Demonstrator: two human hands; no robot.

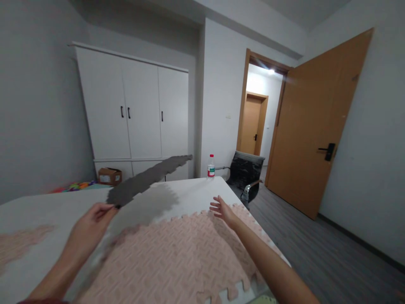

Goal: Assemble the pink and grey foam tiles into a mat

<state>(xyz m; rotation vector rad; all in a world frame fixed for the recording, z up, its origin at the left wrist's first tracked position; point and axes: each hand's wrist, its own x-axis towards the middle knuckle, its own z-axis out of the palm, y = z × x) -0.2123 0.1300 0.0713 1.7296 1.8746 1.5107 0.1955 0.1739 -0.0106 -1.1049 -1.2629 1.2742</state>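
Note:
My left hand [95,221] pinches the near corner of a dark grey foam mat tile [142,181] with jagged, toothed edges. The tile hangs tilted above the table, seen nearly edge-on, and throws a shadow on the white top. Over the far right part of a pink foam mat [158,253], my right hand [224,211] is open with fingers apart and nothing in it. The pink mat has a woven-looking pattern and interlocking teeth, and lies flat on the table.
The white table [190,192] bears a red-capped bottle [211,167] at its far edge and another pink mat piece [22,242] at left. Beyond stand a black office chair [243,171], a cardboard box [109,176], a white cabinet [142,114] and an open wooden door [313,122].

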